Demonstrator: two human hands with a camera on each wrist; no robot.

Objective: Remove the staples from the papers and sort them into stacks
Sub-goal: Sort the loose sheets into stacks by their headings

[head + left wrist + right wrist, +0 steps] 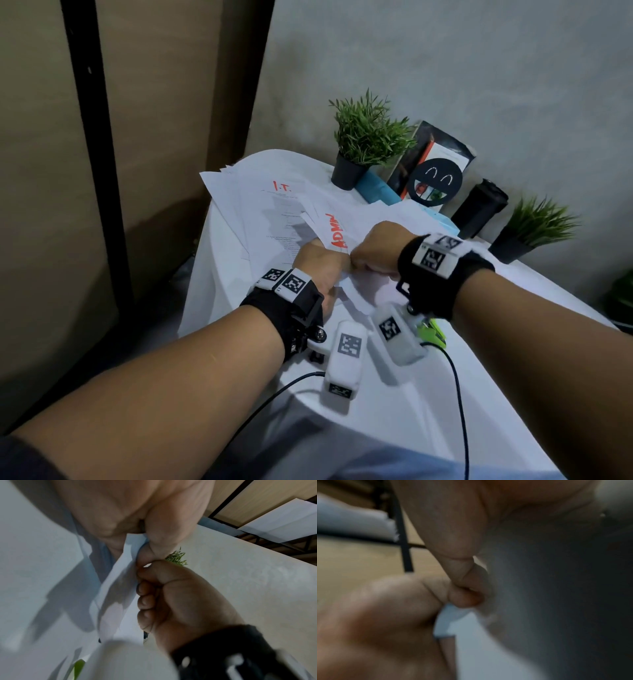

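Both hands meet over the near edge of the white table (394, 394). My left hand (331, 266) pinches the corner of a set of white papers (118, 577) between thumb and fingers (155, 541). My right hand (359, 263) is curled into a fist, and its fingertips (145, 599) pinch the same corner right beside the left hand. The right wrist view is blurred: it shows my right hand (464, 595) touching the left hand (385, 608) above a bit of paper (448, 620). No staple can be made out. Two spread paper stacks lie behind, marked "I.T." (281, 186) and "ADMIN" (337, 233).
A green tool (432, 331) lies on the table under my right wrist. At the back stand two potted plants (363, 137) (534, 226), a dark box with a round black face sign (437, 181), a black cylinder (479, 209) and a blue object (376, 190). Cables trail off the near edge.
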